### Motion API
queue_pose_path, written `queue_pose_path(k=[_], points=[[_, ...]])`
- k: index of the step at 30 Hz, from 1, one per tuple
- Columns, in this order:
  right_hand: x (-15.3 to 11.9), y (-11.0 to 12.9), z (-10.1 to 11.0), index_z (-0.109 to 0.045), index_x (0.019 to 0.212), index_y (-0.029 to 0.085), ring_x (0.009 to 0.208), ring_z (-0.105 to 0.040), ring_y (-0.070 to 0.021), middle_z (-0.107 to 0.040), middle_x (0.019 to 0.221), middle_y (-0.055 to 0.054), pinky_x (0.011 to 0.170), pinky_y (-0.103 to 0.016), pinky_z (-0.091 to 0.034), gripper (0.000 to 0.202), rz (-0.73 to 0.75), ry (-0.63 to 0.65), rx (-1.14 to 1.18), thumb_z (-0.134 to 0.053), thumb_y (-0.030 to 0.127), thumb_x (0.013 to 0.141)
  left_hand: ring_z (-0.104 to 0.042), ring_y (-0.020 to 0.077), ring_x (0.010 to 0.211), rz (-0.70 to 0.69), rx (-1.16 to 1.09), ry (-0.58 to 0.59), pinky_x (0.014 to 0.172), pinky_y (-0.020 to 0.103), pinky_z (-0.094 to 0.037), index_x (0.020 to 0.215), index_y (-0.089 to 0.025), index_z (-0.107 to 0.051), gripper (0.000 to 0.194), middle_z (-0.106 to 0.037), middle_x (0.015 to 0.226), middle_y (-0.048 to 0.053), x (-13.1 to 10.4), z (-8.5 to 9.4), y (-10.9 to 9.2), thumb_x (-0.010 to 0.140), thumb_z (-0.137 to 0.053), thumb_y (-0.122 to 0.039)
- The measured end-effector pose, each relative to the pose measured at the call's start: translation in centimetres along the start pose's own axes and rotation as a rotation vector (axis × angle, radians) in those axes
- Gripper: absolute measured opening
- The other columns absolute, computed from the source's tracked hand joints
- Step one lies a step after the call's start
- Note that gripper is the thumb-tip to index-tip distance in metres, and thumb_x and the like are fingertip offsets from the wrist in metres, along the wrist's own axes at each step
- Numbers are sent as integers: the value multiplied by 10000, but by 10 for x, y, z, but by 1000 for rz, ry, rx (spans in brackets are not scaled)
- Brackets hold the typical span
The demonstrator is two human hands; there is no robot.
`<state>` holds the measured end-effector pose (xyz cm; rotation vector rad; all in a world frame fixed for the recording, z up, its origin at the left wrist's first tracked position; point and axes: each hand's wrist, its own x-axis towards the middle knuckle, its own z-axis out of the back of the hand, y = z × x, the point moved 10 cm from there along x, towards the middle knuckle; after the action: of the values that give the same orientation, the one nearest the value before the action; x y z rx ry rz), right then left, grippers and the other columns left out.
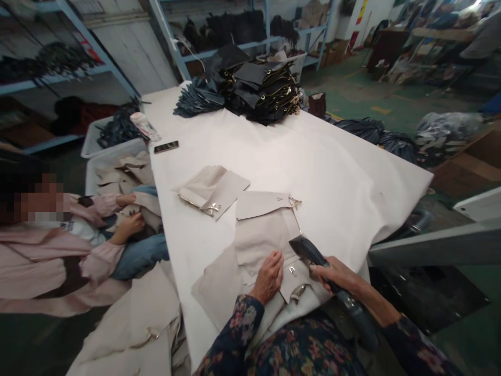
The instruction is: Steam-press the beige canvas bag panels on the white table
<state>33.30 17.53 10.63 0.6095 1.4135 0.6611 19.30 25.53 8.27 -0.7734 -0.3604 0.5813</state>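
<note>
A beige bag piece with metal fittings lies on the white-covered table in front of me. My left hand rests on its lower part, fingers bent and pressed together; whether they pinch the fabric is too small to tell. In my right hand is a black handheld tool, its tip at the piece's right edge. More beige pieces lie under and beside my left hand. Farther up the table sits another beige bag piece with a metal clasp.
Stacked black bag pieces and dark blue strips cover the table's far end. A phone and a bottle lie by the left edge. At left a seated person handles beige fabric, beside white bins.
</note>
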Motion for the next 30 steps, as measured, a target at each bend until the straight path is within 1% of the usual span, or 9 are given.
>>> queue_pose_path(k=[7, 10, 12, 14, 18, 21, 23, 27, 30], points=[[-19, 13, 37, -463, 626, 189, 356, -438, -94, -459, 405, 55, 373, -208, -386, 409, -23, -155, -12, -578, 556, 765, -371, 246, 1317, -23, 57, -28, 1075, 436, -367, 1230, -123, -540, 389, -521, 1337, 142, -2, 5, -7, 881, -369, -125], [-30, 14, 53, -456, 610, 189, 353, -439, -98, -455, 396, 49, 371, -214, -382, 445, -46, -196, -18, -566, 593, 759, -518, 226, 1179, -54, 173, -43, 997, 383, -448, 1058, -161, -626, 277, -629, 1177, 116, 8, 17, -13, 890, -405, -151], [-33, 18, 55, -464, 602, 181, 355, -443, -98, -459, 395, 45, 385, -217, -389, 452, -23, -177, -42, -552, 590, 775, -618, 206, 959, -50, 232, -62, 881, 353, -508, 843, -183, -649, 234, -684, 936, 89, 24, 32, -11, 897, -421, -179], [-33, 23, 49, -470, 608, 176, 366, -449, -98, -462, 404, 45, 408, -221, -405, 442, 13, -143, -59, -533, 569, 800, -617, 205, 814, -16, 274, -98, 790, 361, -522, 732, -181, -613, 257, -653, 791, 77, 50, 53, 0, 902, -420, -196], [-27, 30, 31, -470, 682, 182, 372, -443, -97, -472, 429, 56, 409, -218, -405, 394, 44, -65, -46, -514, 547, 823, -569, 239, 961, 10, 364, -157, 862, 412, -481, 877, -166, -587, 142, -627, 952, 105, 116, 82, 29, 891, -447, -190], [-20, 36, 25, -474, 732, 180, 359, -443, -96, -486, 432, 56, 380, -205, -371, 382, 43, -19, -50, -511, 549, 825, -522, 248, 1106, -6, 401, -158, 934, 424, -455, 1049, -173, -556, 197, -602, 1123, 118, 151, 72, 49, 863, -493, -171], [-15, 44, 29, -472, 731, 178, 361, -449, -95, -493, 434, 53, 377, -201, -374, 381, 54, -22, -59, -514, 545, 824, -499, 257, 1164, 2, 416, -169, 963, 438, -444, 1126, -155, -534, 268, -583, 1195, 139, 158, 58, 61, 863, -480, -154], [6, 71, 43, -466, 698, 181, 370, -464, -94, -508, 441, 49, 389, -200, -407, 359, 64, -45, -64, -536, 512, 819, -446, 270, 1246, 24, 419, -216, 1017, 463, -415, 1219, -117, -497, 348, -536, 1296, 154, 146, 37, 75, 882, -408, -111], [33, 96, 46, -463, 654, 181, 349, -450, -87, -501, 416, 51, 371, -195, -398, 361, 69, -26, -74, -553, 495, 807, -430, 265, 1266, 12, 407, -243, 1023, 471, -423, 1244, -134, -494, 381, -524, 1324, 132, 136, 34, 75, 875, -406, -101]])
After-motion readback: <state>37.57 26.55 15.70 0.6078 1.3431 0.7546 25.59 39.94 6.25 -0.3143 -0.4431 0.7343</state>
